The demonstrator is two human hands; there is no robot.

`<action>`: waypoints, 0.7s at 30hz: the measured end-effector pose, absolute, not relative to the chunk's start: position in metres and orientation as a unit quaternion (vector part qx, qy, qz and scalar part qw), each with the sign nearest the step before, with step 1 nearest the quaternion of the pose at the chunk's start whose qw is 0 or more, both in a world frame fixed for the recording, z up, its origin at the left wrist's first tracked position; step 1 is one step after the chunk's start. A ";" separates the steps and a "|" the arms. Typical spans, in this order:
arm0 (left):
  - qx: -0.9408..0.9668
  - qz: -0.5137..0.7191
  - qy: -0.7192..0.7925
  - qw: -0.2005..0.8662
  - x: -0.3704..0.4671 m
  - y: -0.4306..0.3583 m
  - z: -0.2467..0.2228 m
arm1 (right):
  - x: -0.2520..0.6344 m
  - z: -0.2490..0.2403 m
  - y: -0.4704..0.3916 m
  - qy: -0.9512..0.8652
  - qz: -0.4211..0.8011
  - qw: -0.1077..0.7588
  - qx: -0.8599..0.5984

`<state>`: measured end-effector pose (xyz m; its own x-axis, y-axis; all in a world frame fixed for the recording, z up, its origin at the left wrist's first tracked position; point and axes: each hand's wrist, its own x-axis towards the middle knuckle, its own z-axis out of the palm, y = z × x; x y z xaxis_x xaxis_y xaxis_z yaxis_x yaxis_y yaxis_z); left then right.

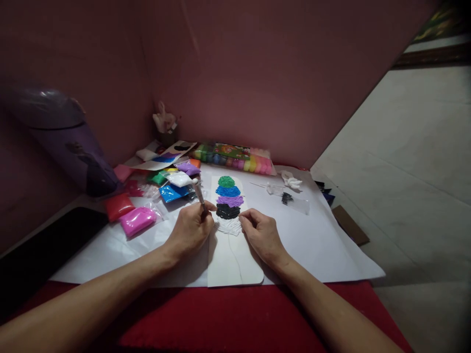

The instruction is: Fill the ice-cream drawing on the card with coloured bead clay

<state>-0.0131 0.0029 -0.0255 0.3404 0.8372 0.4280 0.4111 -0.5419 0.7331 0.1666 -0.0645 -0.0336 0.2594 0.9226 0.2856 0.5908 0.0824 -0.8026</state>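
A cream card (235, 260) lies before me, bearing stacked bands of textured clay. From the top come green clay (228, 182), blue clay (228, 190), purple clay (230, 201), black clay (228, 211) and white clay (228, 226) in thin strands. My left hand (191, 228) is closed round a slim pen-like tool (199, 192), tilted, with a white blob at its upper end. It rests at the card's left edge. My right hand (263, 233) has thumb and finger pinched together at the white band's right end. Whatever those fingertips hold is too small to make out.
Bagged clay packets (138, 221) in several colours lie at left, near a dark flat object (55, 245) and a purple container (73, 147). A clay pack (235, 158) lies behind. At right are white clay lumps (291, 180) and a clear wrapper (300, 205).
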 end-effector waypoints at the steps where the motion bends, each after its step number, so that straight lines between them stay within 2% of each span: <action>1: 0.769 0.418 0.408 0.260 -0.013 0.003 -0.025 | 0.167 -0.034 -0.065 -0.580 0.183 0.452 -0.652; 7: 0.724 0.452 0.421 0.307 -0.012 0.002 -0.024 | 0.166 -0.033 -0.065 -0.584 0.180 0.450 -0.651; 13: 0.735 0.430 0.400 0.338 -0.008 0.005 -0.026 | 0.167 -0.034 -0.064 -0.585 0.178 0.452 -0.650; 21: 0.755 0.413 0.395 0.320 -0.007 0.010 -0.027 | 0.166 -0.033 -0.065 -0.585 0.177 0.449 -0.652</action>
